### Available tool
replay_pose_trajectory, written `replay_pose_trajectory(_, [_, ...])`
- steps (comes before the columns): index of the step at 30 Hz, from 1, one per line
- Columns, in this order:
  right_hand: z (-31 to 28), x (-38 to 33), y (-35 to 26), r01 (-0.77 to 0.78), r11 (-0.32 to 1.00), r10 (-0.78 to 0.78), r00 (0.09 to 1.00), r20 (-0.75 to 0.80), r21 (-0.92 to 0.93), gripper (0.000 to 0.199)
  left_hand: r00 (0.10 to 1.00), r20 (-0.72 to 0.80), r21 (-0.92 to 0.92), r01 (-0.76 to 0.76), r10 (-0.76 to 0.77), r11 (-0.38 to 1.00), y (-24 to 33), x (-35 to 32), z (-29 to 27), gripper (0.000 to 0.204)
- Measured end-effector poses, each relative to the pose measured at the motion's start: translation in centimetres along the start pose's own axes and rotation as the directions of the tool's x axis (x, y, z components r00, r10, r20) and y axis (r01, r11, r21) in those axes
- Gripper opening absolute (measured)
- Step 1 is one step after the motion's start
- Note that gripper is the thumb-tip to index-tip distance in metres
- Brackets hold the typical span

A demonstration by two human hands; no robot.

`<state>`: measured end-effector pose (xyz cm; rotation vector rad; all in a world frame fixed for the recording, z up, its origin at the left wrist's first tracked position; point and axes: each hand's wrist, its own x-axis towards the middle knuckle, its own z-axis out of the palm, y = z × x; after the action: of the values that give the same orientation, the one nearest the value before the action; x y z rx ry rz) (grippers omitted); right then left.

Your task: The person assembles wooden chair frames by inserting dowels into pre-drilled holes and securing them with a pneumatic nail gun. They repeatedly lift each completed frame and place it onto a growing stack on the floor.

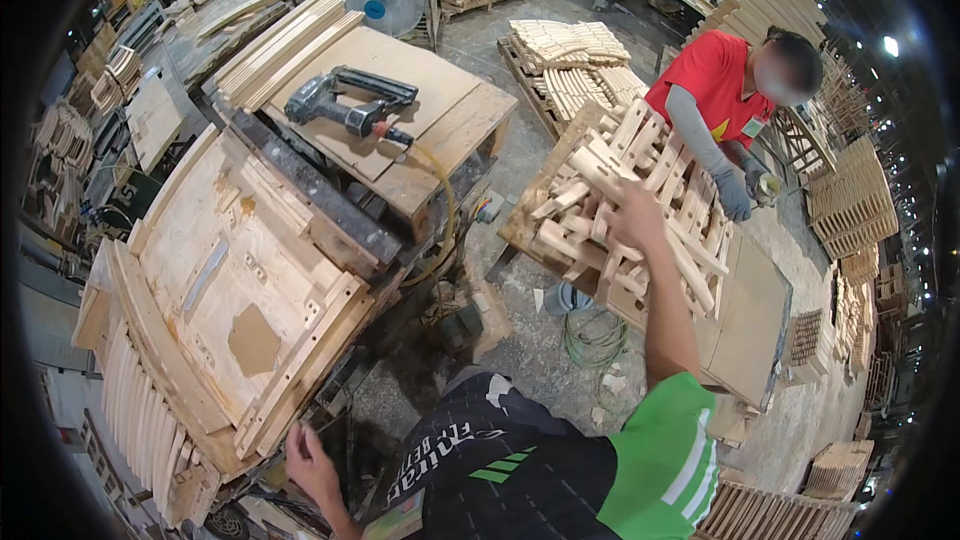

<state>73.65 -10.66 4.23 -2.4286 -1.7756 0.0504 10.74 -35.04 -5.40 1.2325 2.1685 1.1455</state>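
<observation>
My right hand (637,217) reaches out over a pile of pale wooden frame parts (668,165) on a bench. Its fingers are closed around a long wooden rail (600,168) lying on top of the pile; the far side of the grip is hidden. Down at the lower left, my left hand (312,465) holds nothing, its fingers loosely bent and a little apart. It hovers beside the near corner of a large wooden jig (270,280), where a drilled wooden bar (305,365) lies along the edge.
A nail gun (350,100) with a yellow hose rests on a side table (440,90), near stacked slats (290,45). Curved slats (140,420) line the jig's left side. Across the pile stands a co-worker in red (710,85), gloved hands holding a small container (767,187).
</observation>
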Motion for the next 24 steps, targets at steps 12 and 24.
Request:
replay_pose_trajectory(12, [-4.8, -0.2, 2.6, 0.122, 0.955, -0.136, 0.99, 0.034, 0.27, 0.082, 0.705, 0.467, -0.312, -0.434, 0.534, 0.846, 15.9, 5.7, 14.0, 0.033])
replay_pose_trajectory(24, [-2.1, -2.0, -43.7, 0.265, 0.321, -0.676, 0.736, 0.024, 0.909, 0.086, 0.785, 0.55, -0.619, 0.156, 0.283, 0.77, 16.3, 9.0, 14.0, 0.061])
